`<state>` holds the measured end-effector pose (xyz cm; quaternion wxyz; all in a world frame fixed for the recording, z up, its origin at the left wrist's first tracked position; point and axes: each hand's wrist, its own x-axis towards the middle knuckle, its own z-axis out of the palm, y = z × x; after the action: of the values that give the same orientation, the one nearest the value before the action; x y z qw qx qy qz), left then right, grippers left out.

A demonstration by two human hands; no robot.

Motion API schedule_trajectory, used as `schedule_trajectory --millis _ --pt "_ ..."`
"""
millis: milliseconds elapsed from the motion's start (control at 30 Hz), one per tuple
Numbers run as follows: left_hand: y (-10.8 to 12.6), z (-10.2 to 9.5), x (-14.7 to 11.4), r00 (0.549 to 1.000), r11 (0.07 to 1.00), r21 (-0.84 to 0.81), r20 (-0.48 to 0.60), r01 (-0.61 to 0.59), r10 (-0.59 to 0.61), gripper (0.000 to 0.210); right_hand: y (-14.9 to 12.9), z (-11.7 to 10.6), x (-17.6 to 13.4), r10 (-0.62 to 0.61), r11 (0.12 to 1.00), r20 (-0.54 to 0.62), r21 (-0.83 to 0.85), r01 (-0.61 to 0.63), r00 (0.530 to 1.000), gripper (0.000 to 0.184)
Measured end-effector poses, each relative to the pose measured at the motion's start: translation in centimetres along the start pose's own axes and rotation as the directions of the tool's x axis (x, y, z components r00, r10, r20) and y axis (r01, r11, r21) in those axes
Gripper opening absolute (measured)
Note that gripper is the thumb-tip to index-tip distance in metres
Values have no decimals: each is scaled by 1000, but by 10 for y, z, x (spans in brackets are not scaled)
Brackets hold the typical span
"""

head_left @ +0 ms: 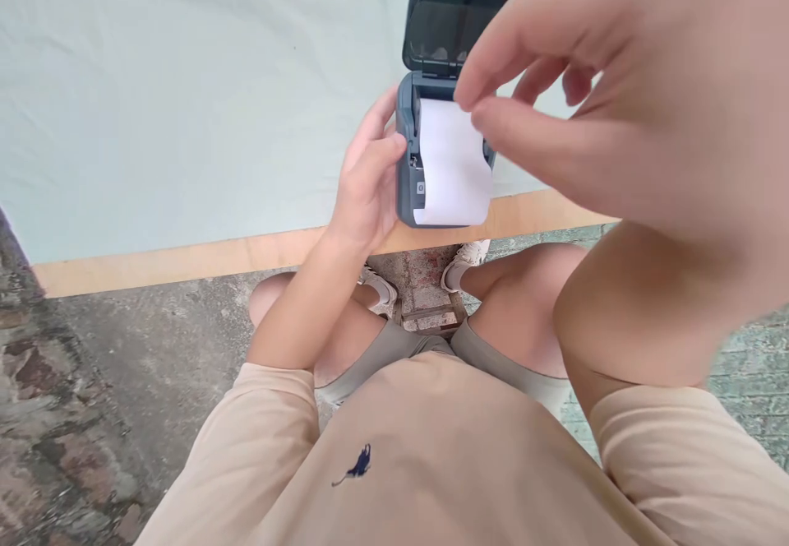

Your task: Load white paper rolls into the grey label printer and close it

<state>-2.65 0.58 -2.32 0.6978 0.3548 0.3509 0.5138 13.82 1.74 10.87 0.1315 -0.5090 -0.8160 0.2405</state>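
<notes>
A small dark blue-grey portable printer (404, 192) is held at the table's front edge, its lid (425, 40) swung up and back. White printer paper (454, 159) lies in it, the loose end curving down over the front. My left hand (368, 180) grips the printer's left side, thumb on the top edge and fingers underneath. Over the printer's right side is my right hand (592, 94), closer to the camera. Its thumb and forefinger tips meet in a pinch by the paper's upper right; anything between them is too small to make out. The other fingers curl loosely.
A pale cloth (185, 118) covers the table, with a wooden edge strip (185, 262) along the front. Below are my knees, white shoes (472, 254) and a concrete floor (166, 349). Rough stonework (49, 431) lies at the lower left.
</notes>
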Motion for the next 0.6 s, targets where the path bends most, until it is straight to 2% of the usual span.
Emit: schedule_trajectory --millis 67,200,367,433,600 --pt "-1 0 -1 1000 999 35 7 -29 29 50 1 8 6 63 983 122 -177 -41 991 22" --pt "-5 -1 -4 998 993 99 -1 -67 68 59 4 27 14 153 957 132 -265 -113 979 28" --pt "-6 -3 -6 998 995 77 5 -69 68 57 0 33 22 255 913 165 -366 -181 953 17" --pt "-5 -3 -6 998 996 65 15 -61 60 56 -1 32 26 241 911 171 -380 -161 955 13" --pt "-4 -3 -6 1000 996 87 -5 -19 19 61 -7 17 28 97 936 177 -352 -29 979 8"
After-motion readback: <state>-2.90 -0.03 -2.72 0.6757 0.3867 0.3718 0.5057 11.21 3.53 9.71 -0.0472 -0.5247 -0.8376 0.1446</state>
